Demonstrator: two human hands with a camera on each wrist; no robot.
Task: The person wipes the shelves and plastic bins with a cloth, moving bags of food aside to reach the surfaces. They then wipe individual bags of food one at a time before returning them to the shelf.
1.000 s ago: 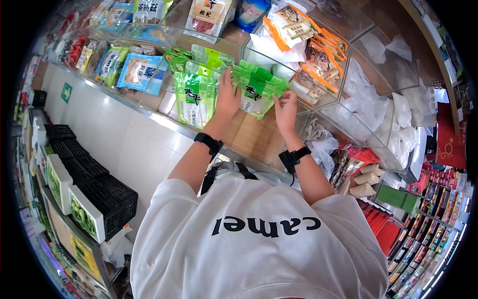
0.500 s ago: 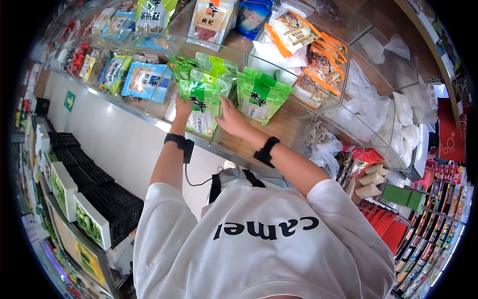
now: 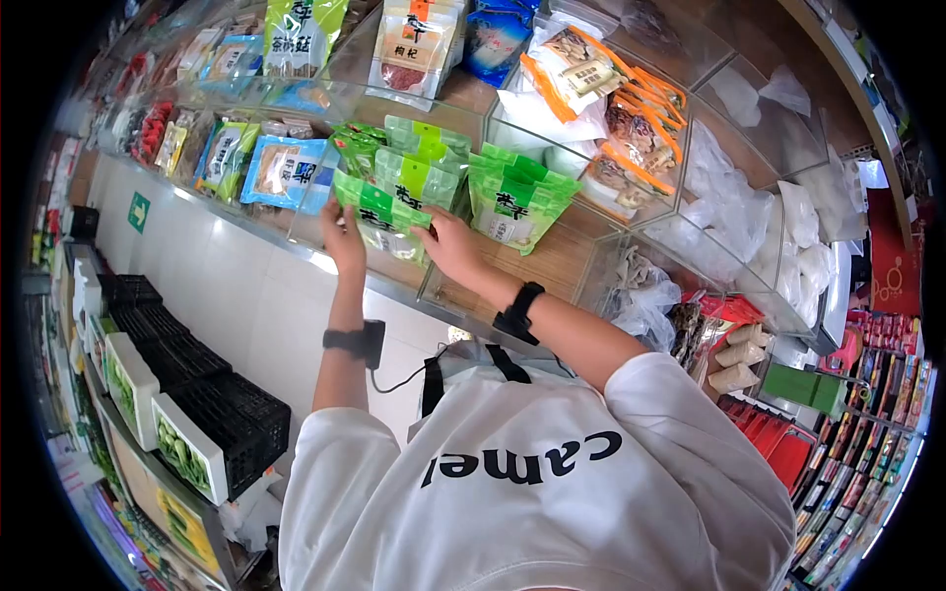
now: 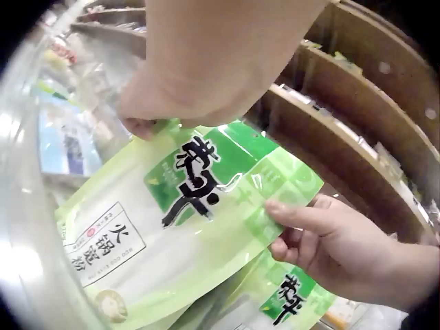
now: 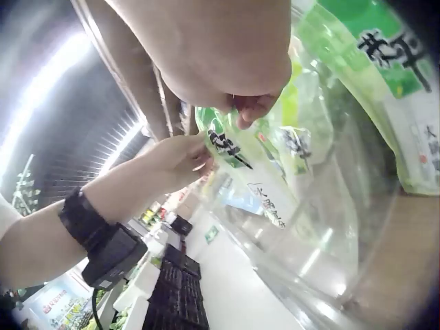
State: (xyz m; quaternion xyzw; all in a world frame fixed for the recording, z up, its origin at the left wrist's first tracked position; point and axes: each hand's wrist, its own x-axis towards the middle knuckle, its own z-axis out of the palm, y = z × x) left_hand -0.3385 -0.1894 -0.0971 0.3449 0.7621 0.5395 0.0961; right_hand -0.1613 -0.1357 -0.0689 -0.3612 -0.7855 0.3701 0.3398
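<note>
Both hands hold a green-and-white noodle packet (image 3: 382, 219) with black brush lettering, tilted in the front compartment of the clear-walled bin. At the packet's left edge is my left hand (image 3: 344, 242), its fingers curled at the top edge in the left wrist view. My right hand (image 4: 337, 242) pinches the opposite top corner, thumb on the printed face. A second green packet (image 3: 517, 202) stands upright to the right, apart from the hands. Behind the held packet, more green packets (image 3: 422, 163) lean together.
Clear dividers (image 3: 426, 283) edge the compartments. Blue packets (image 3: 286, 172) lie to the left. Orange-edged bags (image 3: 636, 128) are piled at the back right, near white plastic bags (image 3: 714, 207). Black crates (image 3: 232, 419) stand across the aisle at left.
Both hands have left the right-hand green packet and moved left to the other noodle packet. That packet now tilts, its top tipped toward the person.
</note>
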